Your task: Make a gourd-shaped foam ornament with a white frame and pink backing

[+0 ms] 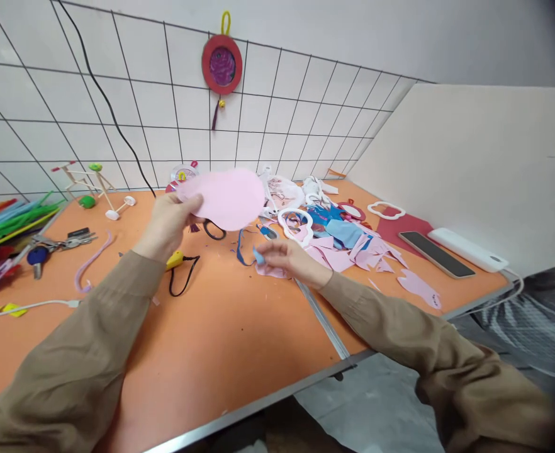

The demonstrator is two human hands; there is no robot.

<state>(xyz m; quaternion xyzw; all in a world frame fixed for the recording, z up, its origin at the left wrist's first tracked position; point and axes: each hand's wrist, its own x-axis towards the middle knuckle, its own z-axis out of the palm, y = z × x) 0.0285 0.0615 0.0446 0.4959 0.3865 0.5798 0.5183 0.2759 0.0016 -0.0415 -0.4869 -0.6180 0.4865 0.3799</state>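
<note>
My left hand (170, 220) is raised above the orange table (221, 340) and pinches the left edge of a rounded pink foam sheet (225, 196), held flat and tilted up. My right hand (289, 259) rests low on the table with fingers curled, pinching a small blue scrap (258, 256) over a pink scrap (272, 272). Black-handled scissors (214, 231) lie partly hidden behind the pink sheet.
Pink, blue and red foam offcuts (348, 242) and white frame shapes (386, 209) lie at the right. A phone (435, 253) and a white bar (469, 249) sit at the far right. Pipe cleaners (8, 223), keys (46, 246), a yellow tool with a black cord (178, 267) lie left. A wire grid wall stands behind.
</note>
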